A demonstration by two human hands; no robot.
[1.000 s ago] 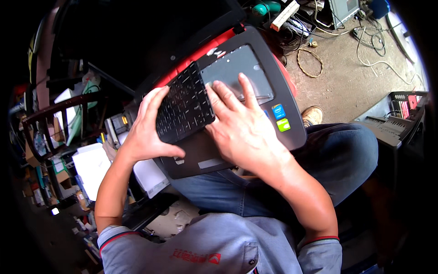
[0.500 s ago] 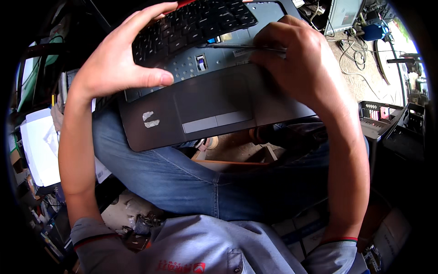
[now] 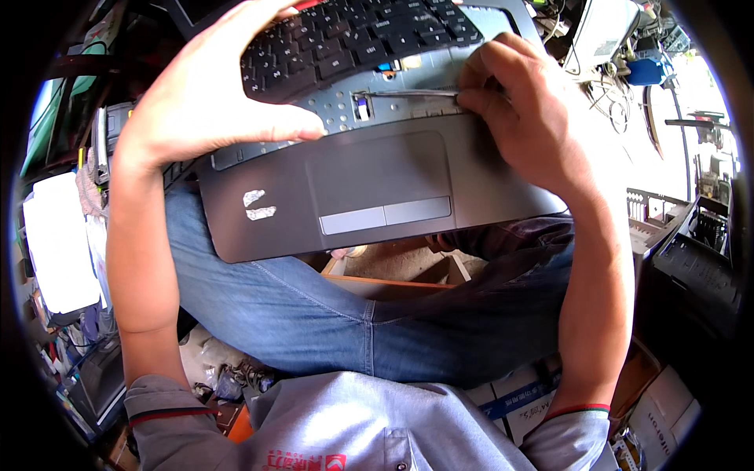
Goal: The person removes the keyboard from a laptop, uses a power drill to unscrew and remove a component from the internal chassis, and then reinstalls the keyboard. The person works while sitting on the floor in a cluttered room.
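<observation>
A dark laptop base with a touchpad lies tilted over my thighs. Its black keyboard is lifted off the frame, baring a grey metal plate. The keyboard rests in the crook of my left hand, fingers along its far left side, thumb stretched over the plate. My right hand pinches slim metal tweezers. Their tip reaches a small connector with a blue-and-white ribbon in a slot in the plate.
A wooden box frame sits on the floor between my legs. White sheets stand at the left. Over on the right are black plastic casings, loose cables and a blue object. Cartons lie near my right elbow.
The tweezers' tip has come down to the ribbon connector. My right hand has shifted slightly right and downward. Laptop and keyboard have moved a little to the right in view.
</observation>
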